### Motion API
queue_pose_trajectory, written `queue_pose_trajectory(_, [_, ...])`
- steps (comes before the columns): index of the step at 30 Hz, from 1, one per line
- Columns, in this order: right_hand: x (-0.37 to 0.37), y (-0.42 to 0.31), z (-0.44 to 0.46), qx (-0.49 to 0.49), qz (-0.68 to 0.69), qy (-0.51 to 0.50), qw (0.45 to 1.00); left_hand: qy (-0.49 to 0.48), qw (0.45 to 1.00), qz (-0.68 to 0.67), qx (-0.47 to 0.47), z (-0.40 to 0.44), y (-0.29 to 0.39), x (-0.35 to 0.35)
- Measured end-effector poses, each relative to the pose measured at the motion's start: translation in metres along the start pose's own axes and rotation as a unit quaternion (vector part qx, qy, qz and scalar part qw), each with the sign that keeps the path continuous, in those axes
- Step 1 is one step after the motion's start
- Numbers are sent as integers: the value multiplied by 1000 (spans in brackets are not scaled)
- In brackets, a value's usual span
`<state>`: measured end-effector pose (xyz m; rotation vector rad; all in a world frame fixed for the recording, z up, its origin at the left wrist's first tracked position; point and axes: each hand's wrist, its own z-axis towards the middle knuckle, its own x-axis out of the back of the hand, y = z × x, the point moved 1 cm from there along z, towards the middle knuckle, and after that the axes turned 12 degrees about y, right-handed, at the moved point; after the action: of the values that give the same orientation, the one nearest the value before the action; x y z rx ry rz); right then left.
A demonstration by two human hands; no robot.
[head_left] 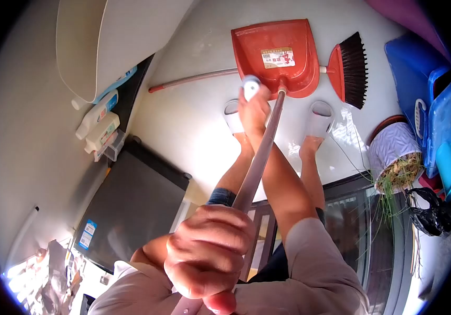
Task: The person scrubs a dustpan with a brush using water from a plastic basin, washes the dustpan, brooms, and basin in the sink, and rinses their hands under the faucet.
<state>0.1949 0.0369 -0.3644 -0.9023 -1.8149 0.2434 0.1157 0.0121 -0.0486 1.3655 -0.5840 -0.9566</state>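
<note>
My left hand (209, 252) is wrapped around the long brownish handle (267, 136) of a red dustpan (301, 52). The pan lies on the pale floor with a label stuck inside it. My right hand (256, 110) is lower down, beside the handle and near the pan's edge. It is closed on a small white object with a grey end (250, 86), blurred, so its kind is unclear. A broom (336, 73) with black bristles and a red head lies on the floor; its stick (194, 80) passes behind the dustpan and comes out on the left.
My feet in light slippers (320, 116) stand below the pan. At right are a potted plant (396, 147), blue plastic containers (419, 79) and a black plastic bag (435, 212). At left stand several bottles (98, 115) and a dark-topped appliance (131, 199).
</note>
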Motion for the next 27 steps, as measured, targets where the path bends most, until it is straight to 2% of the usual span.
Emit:
queue_pose_trajectory(1, [-33,-9,10,44,-1,21,999,-6,1000,-4,-3,1,-2,3])
queue_pose_trajectory(2, [-52,-30,22,49,-26,-13,998,-11,1000,-8,-3,1,-2,6])
queue_pose_trajectory(3, [-56,-46,28,49,-54,-48,996,-16,1000,-12,3,1,1,8])
queue_pose_trajectory(6, [-40,-50,33,28,-82,-65,994,-19,1000,-11,19,5,7,16])
queue_pose_trajectory(7, [-34,-27,19,79,-37,34,996,-23,999,-24,25,5,8,18])
queue_pose_trajectory(8, [-10,-7,12,33,-17,47,998,5,999,32,14,5,7,13])
queue_pose_trajectory(9, [10,6,8,-13,3,60,998,-10,1000,2,22,3,7,15])
queue_pose_trajectory(12, [28,12,13,15,-1,77,997,-50,996,-58,33,-4,6,26])
queue_pose_trajectory(13, [12,17,20,67,-81,52,993,-50,997,-40,38,-4,9,26])
queue_pose_trajectory(15, [-8,-2,29,45,-11,-60,997,-47,998,-2,45,0,18,24])
queue_pose_trajectory(16, [3,-10,23,11,3,-154,988,24,998,50,24,-1,21,24])
queue_pose_trajectory(17, [21,-15,12,-26,18,-242,970,14,995,83,44,5,28,34])
queue_pose_trajectory(18, [34,-10,-6,-18,51,-256,965,49,992,96,65,10,31,33])
queue_pose_trajectory(19, [40,13,-28,-88,72,-257,960,87,991,79,59,13,35,50])
queue_pose_trajectory(20, [70,18,-40,-316,183,-375,852,148,982,88,80,14,46,61])
queue_pose_trajectory(21, [87,34,-56,-404,314,-352,783,159,981,54,92,16,60,83])
queue_pose_trajectory(22, [102,48,-73,-480,436,-321,690,201,973,16,111,17,79,105])
queue_pose_trajectory(23, [129,48,-87,-533,500,-267,628,240,962,-24,130,16,99,125])
queue_pose_trajectory(25, [188,6,-105,-536,617,-236,525,417,894,-31,162,10,136,161])
queue_pose_trajectory(27, [227,-33,-125,-470,718,-269,437,487,844,-73,210,-26,161,236])
